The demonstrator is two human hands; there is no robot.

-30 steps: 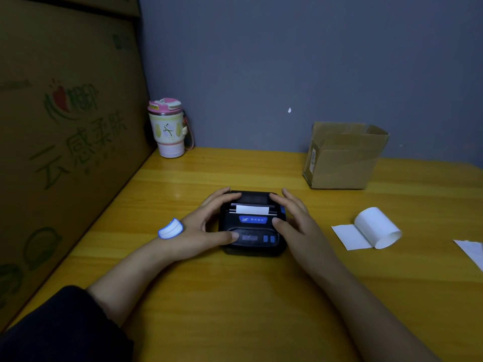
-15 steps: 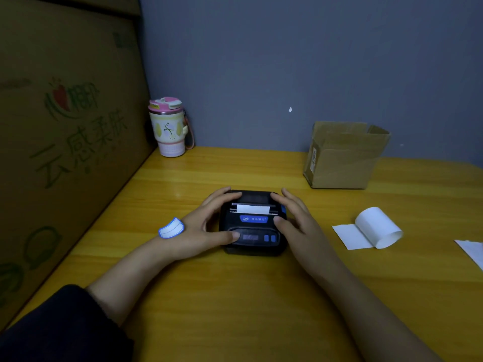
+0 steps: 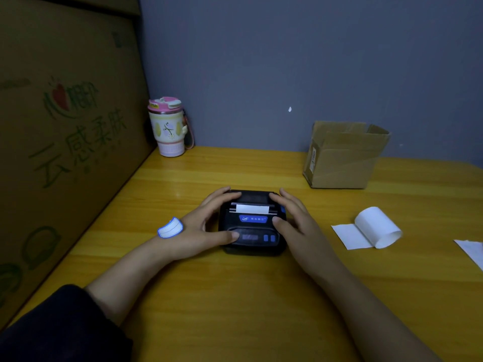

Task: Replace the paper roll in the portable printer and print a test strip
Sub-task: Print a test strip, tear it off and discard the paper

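Printer [image 3: 252, 226]: mid-table [image 3: 235, 296], lid shut, paper tab [image 3: 252, 208] showing at the slot. Your left hand [image 3: 206, 226] and right hand [image 3: 295, 226] clasp its 2 sides, likely bracing it; left thumb sits on the panel, probably to print. Spare roll [image 3: 376, 227]: lying well to the right.

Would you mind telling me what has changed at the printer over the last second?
Nothing visibly changed. Both the left hand and right hand stay cupped around the printer, the left thumb on its front panel, the short paper strip at the slot no longer than before, the loose paper roll untouched.
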